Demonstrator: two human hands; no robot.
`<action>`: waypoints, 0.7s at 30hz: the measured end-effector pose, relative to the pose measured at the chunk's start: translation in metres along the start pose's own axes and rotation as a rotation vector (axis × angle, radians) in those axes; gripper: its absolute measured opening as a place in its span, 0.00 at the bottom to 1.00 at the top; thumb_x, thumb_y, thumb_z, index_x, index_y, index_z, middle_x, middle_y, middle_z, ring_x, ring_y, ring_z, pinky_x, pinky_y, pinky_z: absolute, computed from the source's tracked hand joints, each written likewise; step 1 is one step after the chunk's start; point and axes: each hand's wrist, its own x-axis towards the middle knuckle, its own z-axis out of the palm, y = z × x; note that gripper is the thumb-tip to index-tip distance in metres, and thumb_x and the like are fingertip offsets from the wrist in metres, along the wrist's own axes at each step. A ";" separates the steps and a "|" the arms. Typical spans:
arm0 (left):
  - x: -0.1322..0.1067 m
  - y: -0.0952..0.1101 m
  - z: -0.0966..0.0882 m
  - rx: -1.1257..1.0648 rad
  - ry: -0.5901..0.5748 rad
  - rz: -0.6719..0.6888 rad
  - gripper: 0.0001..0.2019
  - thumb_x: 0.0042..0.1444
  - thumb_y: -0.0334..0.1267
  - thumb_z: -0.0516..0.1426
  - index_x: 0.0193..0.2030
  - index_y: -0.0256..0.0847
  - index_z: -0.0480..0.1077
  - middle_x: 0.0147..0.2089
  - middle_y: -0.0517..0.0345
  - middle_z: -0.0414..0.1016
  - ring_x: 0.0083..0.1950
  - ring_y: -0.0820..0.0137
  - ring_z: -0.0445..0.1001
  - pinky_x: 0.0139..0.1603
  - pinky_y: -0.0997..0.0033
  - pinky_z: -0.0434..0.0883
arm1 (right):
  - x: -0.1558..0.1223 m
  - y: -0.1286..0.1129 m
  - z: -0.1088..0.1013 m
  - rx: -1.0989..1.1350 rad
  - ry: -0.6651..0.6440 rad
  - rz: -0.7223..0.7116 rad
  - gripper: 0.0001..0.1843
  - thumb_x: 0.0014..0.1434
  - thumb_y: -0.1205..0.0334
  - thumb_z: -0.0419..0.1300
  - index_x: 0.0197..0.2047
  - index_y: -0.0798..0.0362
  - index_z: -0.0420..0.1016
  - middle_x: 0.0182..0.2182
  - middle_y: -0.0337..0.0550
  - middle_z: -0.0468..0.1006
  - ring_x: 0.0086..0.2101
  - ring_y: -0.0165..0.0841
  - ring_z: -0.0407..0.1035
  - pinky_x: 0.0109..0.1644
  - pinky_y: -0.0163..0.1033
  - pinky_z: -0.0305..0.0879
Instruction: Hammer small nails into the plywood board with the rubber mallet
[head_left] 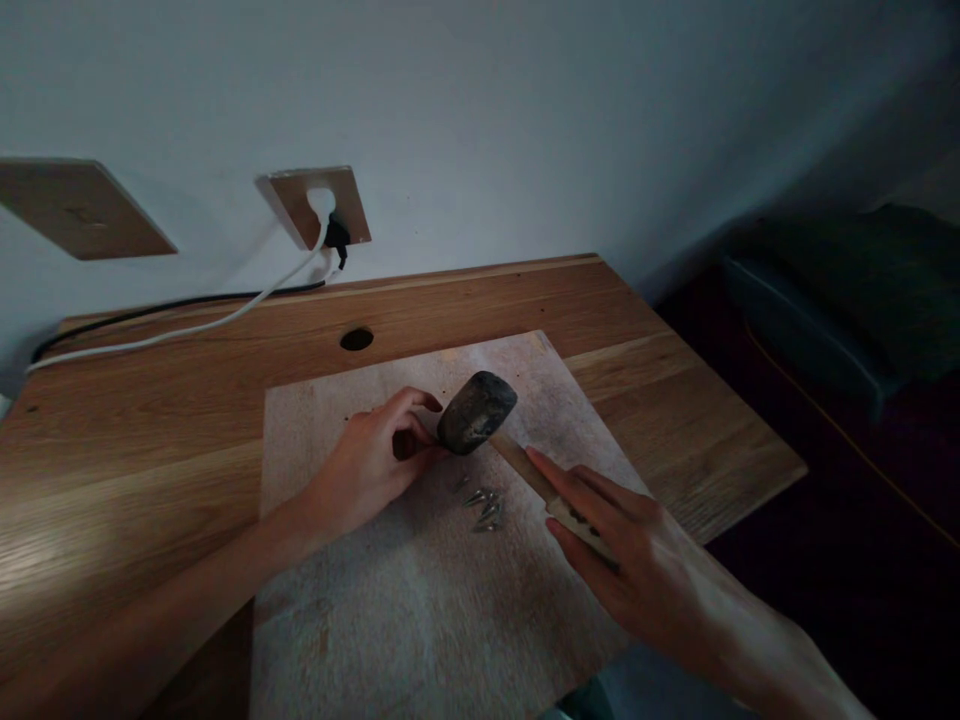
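My right hand (615, 540) is wrapped round the wooden handle of a rubber mallet (480, 410). Its dark head is tilted above a pale wooden board (420, 620), close beside the fingertips of my left hand (390, 445). Thumb and fingers of that left hand are curled into a pinch near the board. Whatever sits between them is hidden by the mallet head and too small to make out. Several small pointed metal pieces (486, 508), perhaps screws, lie in a loose pile on the board between my two hands.
The board rests on a wooden desk (630, 370) that has a round cable hole (357, 339). A white cable (187, 330) and a black cable (172, 302) run along its back to a wall socket (319, 205). A dark green cushion-like object (825, 310) is at the right.
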 end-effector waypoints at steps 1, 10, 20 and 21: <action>0.000 0.000 0.000 -0.002 0.000 0.000 0.14 0.59 0.35 0.63 0.50 0.46 0.68 0.32 0.66 0.82 0.33 0.67 0.80 0.36 0.67 0.70 | 0.000 0.000 0.000 0.002 0.004 0.007 0.33 0.76 0.63 0.52 0.81 0.46 0.55 0.51 0.51 0.83 0.44 0.43 0.83 0.48 0.54 0.85; 0.002 -0.004 -0.002 -0.042 0.025 -0.004 0.13 0.59 0.38 0.63 0.50 0.46 0.69 0.33 0.65 0.83 0.34 0.67 0.80 0.39 0.65 0.71 | 0.001 0.002 -0.002 0.058 0.127 0.042 0.29 0.76 0.62 0.53 0.77 0.50 0.62 0.55 0.52 0.84 0.48 0.41 0.83 0.50 0.47 0.84; 0.001 0.003 -0.003 -0.016 -0.003 -0.015 0.12 0.59 0.34 0.62 0.49 0.45 0.70 0.33 0.64 0.83 0.34 0.67 0.80 0.37 0.67 0.71 | 0.000 0.000 0.002 0.075 0.022 0.048 0.32 0.77 0.61 0.52 0.81 0.45 0.55 0.54 0.51 0.83 0.46 0.43 0.83 0.51 0.54 0.84; 0.002 0.003 -0.003 -0.015 -0.002 -0.014 0.12 0.59 0.35 0.62 0.49 0.45 0.70 0.33 0.64 0.83 0.33 0.67 0.80 0.37 0.67 0.71 | 0.001 -0.001 0.002 0.068 0.014 0.044 0.32 0.77 0.61 0.52 0.81 0.46 0.56 0.54 0.51 0.83 0.47 0.44 0.83 0.51 0.54 0.84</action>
